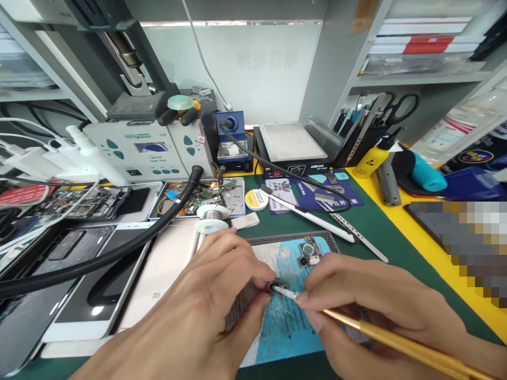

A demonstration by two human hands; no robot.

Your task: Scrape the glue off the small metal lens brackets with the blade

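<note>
Between the thumb and fingertips of my left hand (225,279) is a small dark phone part (272,286), possibly a camera module; the fingers partly cover it. My right hand (364,301) grips a slim gold-handled blade tool (380,335) like a pen. Its pale flat tip (285,292) touches the dark part or lies right against it. Under both hands lies a worn blue and white work sheet (287,338) on a grey perforated mat (328,237). Just beyond my right fingers, a phone camera module (308,254) with round lenses rests on the sheet.
A white-handled soldering iron (312,216) and a perforated metal strip (356,237) lie behind the mat. Solder wire (212,215) and a tray of circuit boards (233,198) stand behind my left hand. Phones (103,285) and a thick black hose (158,229) occupy the left. A heating plate (293,142) stands behind.
</note>
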